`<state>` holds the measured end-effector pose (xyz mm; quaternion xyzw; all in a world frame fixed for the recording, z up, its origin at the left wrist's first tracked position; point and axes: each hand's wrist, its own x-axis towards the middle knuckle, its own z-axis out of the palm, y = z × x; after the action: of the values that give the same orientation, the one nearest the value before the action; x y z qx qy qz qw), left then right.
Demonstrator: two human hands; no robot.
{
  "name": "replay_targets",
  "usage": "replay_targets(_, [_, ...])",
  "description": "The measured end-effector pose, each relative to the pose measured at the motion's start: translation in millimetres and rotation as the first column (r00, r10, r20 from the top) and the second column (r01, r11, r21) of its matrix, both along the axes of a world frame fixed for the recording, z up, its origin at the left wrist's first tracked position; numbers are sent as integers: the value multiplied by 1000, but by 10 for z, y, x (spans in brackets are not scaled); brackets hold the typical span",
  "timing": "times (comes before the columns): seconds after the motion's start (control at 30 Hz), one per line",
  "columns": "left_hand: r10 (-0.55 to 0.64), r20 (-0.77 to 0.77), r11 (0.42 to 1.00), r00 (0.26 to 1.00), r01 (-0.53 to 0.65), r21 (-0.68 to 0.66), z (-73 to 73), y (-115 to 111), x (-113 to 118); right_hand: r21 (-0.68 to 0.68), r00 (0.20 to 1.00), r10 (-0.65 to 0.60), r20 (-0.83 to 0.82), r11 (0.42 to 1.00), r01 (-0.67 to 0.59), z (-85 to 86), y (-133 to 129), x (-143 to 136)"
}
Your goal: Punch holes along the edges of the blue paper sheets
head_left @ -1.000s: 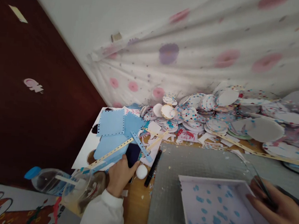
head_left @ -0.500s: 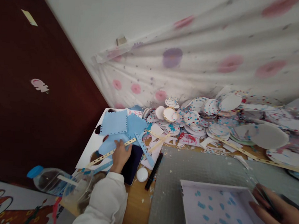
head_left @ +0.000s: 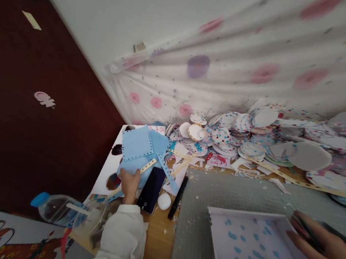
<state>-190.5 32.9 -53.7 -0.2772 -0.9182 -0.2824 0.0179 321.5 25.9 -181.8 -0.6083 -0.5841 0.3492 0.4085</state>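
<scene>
Head view: right hand (head_left: 321,247) blurred, cut off at the frame edge.

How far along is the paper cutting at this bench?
Done: a heap of cut round pieces lies by the curtain. In hand: the left hand touches blue sheets beside a phone; the right hand rests on the dotted white sheet, gripping a thin dark tool, too blurred to name. Left: that sheet looks uncut.
</scene>
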Motion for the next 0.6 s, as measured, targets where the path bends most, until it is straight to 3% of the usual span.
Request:
replay_targets(0.17, [-54,-40,997,998,56,50,41,32,146,28,999,-8,-44,1000,10,102,-15,-96])
replay_targets(0.3, [-274,-91,958,957,280,59,92,104,404,-9,999,-23,-48,1000,23,168,-6,-145])
replay_targets(0.43, [-534,-45,845,844,533,-44,-21,257,710,-48,996,-27,-79,999,23,158,5,-108])
replay_targets(0.5, [-587,-7,807,809,585,-76,-105,322,809,-90,998,-2,-70,996,-4,119,6,-67])
replay_targets(0.6, [-604,17,795,797,604,-55,-169,350,856,-75,999,-3,-55,997,-1,52,3,-18])
